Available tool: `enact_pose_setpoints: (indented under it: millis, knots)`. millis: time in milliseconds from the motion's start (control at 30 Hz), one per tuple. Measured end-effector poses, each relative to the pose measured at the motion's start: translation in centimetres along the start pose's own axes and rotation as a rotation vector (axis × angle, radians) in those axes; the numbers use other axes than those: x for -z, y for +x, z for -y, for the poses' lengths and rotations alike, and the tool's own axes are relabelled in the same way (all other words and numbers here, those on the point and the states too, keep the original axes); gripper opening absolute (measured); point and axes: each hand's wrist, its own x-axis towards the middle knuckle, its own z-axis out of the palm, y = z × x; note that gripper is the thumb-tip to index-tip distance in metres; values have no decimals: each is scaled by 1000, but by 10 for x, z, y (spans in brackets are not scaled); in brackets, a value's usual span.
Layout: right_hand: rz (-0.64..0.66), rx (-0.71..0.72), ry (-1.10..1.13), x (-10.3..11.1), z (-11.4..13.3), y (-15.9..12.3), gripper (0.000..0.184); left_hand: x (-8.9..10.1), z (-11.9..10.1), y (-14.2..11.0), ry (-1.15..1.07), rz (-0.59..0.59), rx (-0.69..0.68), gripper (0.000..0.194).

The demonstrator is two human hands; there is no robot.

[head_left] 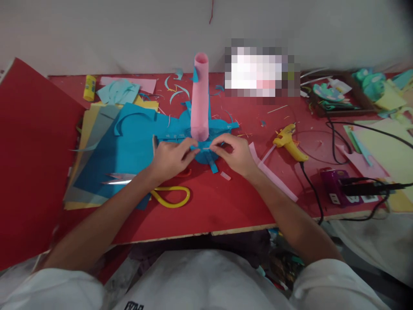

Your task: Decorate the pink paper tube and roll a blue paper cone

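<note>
My left hand (172, 158) and my right hand (237, 155) face each other, fingertips pinched on the two ends of a short blue paper strip (204, 147). A thin whitish line shows along the strip; what it is I cannot tell. Just behind stands an upright pink paper tube (200, 94) with a blue piece on its upper left side. Around its foot lies blue cut paper (211, 165) with strips sticking outward. Scissors with a yellow handle (172, 197) lie under my left forearm, and a small pink paper piece (225, 175) lies near my right hand.
Right of my arm lie a yellow glue gun (290, 142) and a purple box (335, 185) with black cables. Blue sheets (106, 159) are stacked at left, near a yellow glue stick (90, 88). A brown tray (348, 101) holds scraps. A red board (32, 163) stands far left.
</note>
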Motion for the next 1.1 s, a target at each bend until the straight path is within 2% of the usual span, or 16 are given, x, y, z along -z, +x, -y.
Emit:
enact_pose_setpoints:
  millis: [100, 200, 300, 433, 500, 567, 633, 667, 733, 767, 833, 900, 1000, 1100]
  knots:
    - [-122, 1, 55, 6, -5, 2, 12, 2, 7, 5, -285, -78, 297, 22]
    - [-215, -1, 109, 10, -11, 5, 9, 1, 19, 11, -586, -193, 488, 25]
    - [-292, -18, 170, 13, -17, 8, 8, -3, 28, 15, -780, -286, 570, 31]
    - [-382, -33, 244, 15, -28, 12, 19, -4, 34, 17, -957, -462, 708, 38]
    - [-433, -34, 264, 17, -33, 14, 25, -1, 39, 18, -1002, -567, 779, 38]
    - [-468, -39, 277, 18, -36, 15, 26, 6, 46, 19, -994, -607, 809, 34]
    - [-481, -47, 292, 19, -36, 15, 25, 19, 55, 20, -888, -519, 788, 24]
    - [-481, -54, 300, 19, -35, 15, 24, 26, 60, 20, -787, -422, 753, 19]
    - [-473, -70, 324, 20, -33, 14, 24, 41, 68, 20, -412, -220, 646, 13]
    - [-469, -77, 336, 20, -32, 14, 25, 48, 71, 19, -211, -185, 596, 14]
    - [-462, -85, 361, 20, -31, 14, 28, 57, 72, 14, 65, -103, 556, 22]
    - [-457, -86, 374, 21, -30, 14, 31, 62, 69, 7, 263, 79, 563, 37]
    - [-460, -79, 377, 20, -30, 15, 30, 64, 62, -4, 388, 424, 570, 49]
    - [-451, -61, 380, 18, -28, 14, 25, 67, 58, -11, 333, 538, 545, 41]
